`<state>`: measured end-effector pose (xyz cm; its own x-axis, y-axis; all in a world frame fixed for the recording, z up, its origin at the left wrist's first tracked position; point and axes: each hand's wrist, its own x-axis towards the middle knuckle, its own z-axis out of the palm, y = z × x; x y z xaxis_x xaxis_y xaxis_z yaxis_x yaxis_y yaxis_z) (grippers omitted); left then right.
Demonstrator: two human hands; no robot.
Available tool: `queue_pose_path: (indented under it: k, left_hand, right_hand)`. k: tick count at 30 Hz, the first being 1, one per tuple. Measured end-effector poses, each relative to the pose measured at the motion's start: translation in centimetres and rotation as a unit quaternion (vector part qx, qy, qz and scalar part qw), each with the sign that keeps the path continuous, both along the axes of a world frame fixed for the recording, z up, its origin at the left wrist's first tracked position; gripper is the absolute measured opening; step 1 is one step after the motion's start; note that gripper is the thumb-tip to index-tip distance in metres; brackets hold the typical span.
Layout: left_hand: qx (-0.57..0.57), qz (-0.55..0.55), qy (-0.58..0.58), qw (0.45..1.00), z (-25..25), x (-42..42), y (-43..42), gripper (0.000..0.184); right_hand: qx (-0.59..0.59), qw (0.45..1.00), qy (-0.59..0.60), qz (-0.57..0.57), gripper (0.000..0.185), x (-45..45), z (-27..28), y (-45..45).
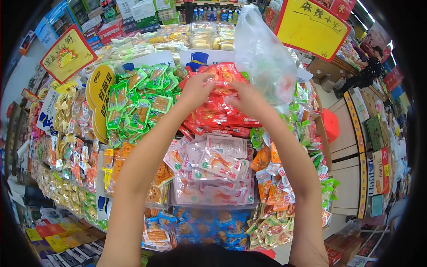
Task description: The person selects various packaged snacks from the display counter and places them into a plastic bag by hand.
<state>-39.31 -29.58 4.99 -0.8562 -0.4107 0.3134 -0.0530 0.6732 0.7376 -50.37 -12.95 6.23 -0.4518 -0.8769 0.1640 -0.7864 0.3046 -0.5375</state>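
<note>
Both my hands reach forward to a heap of red snack packets (213, 113) at the back middle of the display. My left hand (198, 90) has its fingers curled onto the left side of the top red packets. From the right, my right hand (246, 97) grips the same top packets, with its fingertips partly hidden among them. Green snack packets (153, 82) lie heaped left of my left hand. A filled translucent plastic bag (262, 58) stands just behind and right of my right hand.
Pale vacuum packs (218, 164) lie in front of the red heap, with blue packets (209, 224) nearer me. Yellow price signs (311, 27) rise at the back. A red stool (330, 126) stands right of the display. A person (371, 66) is at the far right.
</note>
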Motion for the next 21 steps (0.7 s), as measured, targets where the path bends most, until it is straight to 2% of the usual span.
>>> queue_pose_path:
  k: [3,5,13,16,19,21]
  left_hand:
    - [0.014,0.009,0.045,0.999,-1.3,2.9,0.9,0.031]
    - [0.009,0.002,0.076,0.997,-2.0,4.3,1.3,0.028]
    - [0.098,0.008,0.039,0.994,-2.1,7.1,2.5,0.026]
    - [0.099,0.001,0.023,0.995,-1.9,7.1,2.8,0.027]
    - [0.075,-0.002,0.019,0.997,-1.9,6.8,3.2,0.028]
    - [0.079,-0.005,0.022,0.997,-2.2,6.7,3.2,0.028]
  right_hand:
    - [0.023,0.983,0.178,0.028,0.057,1.7,-2.3,1.7]
    - [0.016,0.984,0.177,0.029,0.056,1.5,-2.6,1.8]
    - [-0.040,0.986,0.160,0.028,0.044,1.8,-1.9,2.7]
    - [-0.048,0.988,0.138,0.040,0.039,1.5,-2.1,3.0]
    - [-0.085,0.987,0.134,0.025,0.034,1.2,-2.1,2.7]
    - [-0.133,0.983,0.121,-0.046,0.030,1.1,-1.8,2.4]
